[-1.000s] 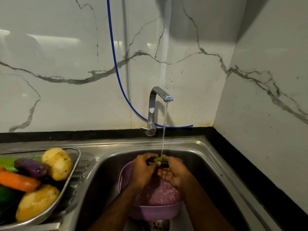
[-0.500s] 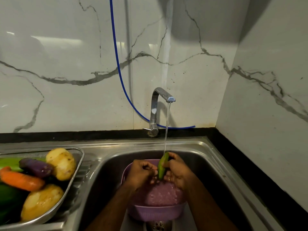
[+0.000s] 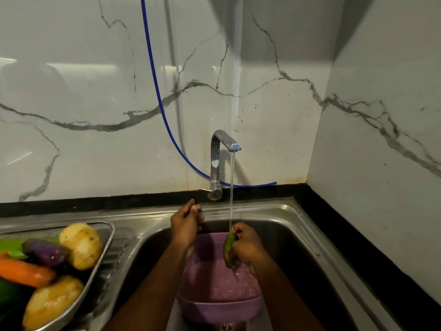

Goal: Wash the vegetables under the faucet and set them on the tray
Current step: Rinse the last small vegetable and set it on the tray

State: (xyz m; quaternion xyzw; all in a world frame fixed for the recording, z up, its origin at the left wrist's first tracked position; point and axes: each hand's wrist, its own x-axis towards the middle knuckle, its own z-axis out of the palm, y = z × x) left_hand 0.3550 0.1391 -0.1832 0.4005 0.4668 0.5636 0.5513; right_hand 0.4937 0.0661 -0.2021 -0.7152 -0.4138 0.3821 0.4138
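In the lower centre, the steel sink [image 3: 298, 225] holds a purple colander [image 3: 219, 304] under the running faucet [image 3: 223, 142]. The tray [image 3: 108, 237] of vegetables sits lower left. The right hand [image 3: 248, 246] grips a green chilli [image 3: 228, 249] beneath the stream; turning it would rinse every side. The left hand [image 3: 186, 223], fingers curled and holding nothing, hovers near the tap.

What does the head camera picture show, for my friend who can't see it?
A right hand holds a green chili under running faucet water, above a purple colander. The left hand is lifted beside it; washed vegetables fill a steel tray on the left.
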